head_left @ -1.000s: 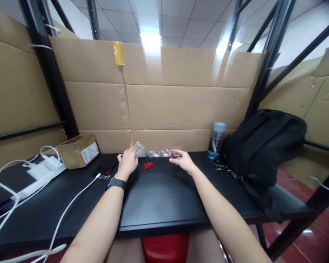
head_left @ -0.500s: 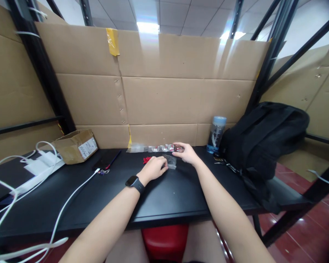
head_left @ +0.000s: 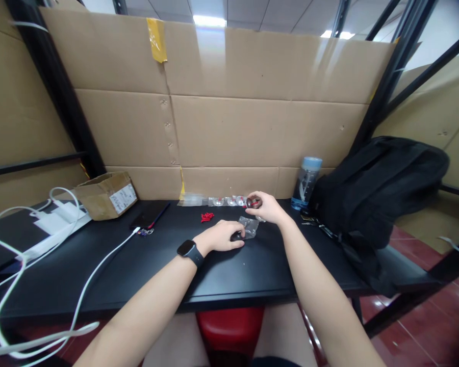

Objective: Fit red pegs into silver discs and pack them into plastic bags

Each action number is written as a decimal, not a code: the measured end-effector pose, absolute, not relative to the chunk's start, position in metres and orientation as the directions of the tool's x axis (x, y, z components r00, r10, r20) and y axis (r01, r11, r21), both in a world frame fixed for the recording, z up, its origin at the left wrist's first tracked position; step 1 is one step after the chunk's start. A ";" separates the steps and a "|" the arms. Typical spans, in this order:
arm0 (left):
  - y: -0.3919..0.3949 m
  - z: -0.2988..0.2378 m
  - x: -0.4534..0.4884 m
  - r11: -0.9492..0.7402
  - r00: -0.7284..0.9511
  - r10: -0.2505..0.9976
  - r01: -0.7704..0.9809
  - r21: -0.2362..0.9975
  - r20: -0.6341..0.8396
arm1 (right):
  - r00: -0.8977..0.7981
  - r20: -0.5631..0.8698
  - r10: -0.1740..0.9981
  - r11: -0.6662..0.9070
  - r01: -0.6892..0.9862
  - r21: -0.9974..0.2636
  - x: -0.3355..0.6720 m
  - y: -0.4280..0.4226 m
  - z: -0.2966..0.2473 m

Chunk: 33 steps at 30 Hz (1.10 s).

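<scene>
My left hand [head_left: 224, 236] rests low over the black table, fingers curled around a small dark round object [head_left: 236, 236]. A crumpled clear plastic bag [head_left: 251, 227] lies right beside those fingertips. Further back, my right hand [head_left: 268, 208] grips a dark, shiny round object with a red mark [head_left: 254, 203] between thumb and fingers. What exactly either object is cannot be made out. Beside the right hand, a row of clear packets with round silvery and red contents [head_left: 230, 201] lies along the cardboard. A small red bundle [head_left: 207, 217] sits left of them.
Flat clear packets [head_left: 193, 200] lie at the back. A water bottle [head_left: 306, 183] and black backpack [head_left: 382, 204] stand right. To the left are a phone [head_left: 147, 220], a white cable [head_left: 99, 270], a cardboard box [head_left: 107, 196] and a white power strip [head_left: 61, 229]. Cardboard walls the back.
My right hand has lifted slightly, with the dark round object now showing in it. The left hand has shifted right and down, uncovering the red bundle. The view has tilted down a little.
</scene>
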<state>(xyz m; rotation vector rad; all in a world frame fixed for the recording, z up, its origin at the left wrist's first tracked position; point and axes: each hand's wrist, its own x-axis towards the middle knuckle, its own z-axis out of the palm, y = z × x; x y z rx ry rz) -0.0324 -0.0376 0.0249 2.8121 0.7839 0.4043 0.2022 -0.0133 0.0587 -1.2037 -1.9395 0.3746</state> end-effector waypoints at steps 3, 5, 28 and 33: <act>-0.036 0.022 -0.036 -0.792 0.773 0.608 0.575 0.203 0.181 | -0.290 0.403 0.868 0.489 0.645 -0.588 0.205 -0.016 0.059; -0.033 0.017 -0.038 -0.730 0.712 0.684 0.662 0.173 0.159 | -0.352 0.322 0.879 0.476 0.655 -0.586 0.206 -0.018 0.060; -0.027 0.022 -0.048 -0.622 0.650 0.759 0.738 0.262 -0.026 | -0.378 0.238 0.895 0.446 0.725 -0.525 0.182 -0.003 0.035; -0.030 0.026 -0.047 -0.629 0.659 0.751 0.735 0.253 -0.045 | -0.332 0.329 0.884 0.451 0.794 -0.408 0.172 0.002 0.027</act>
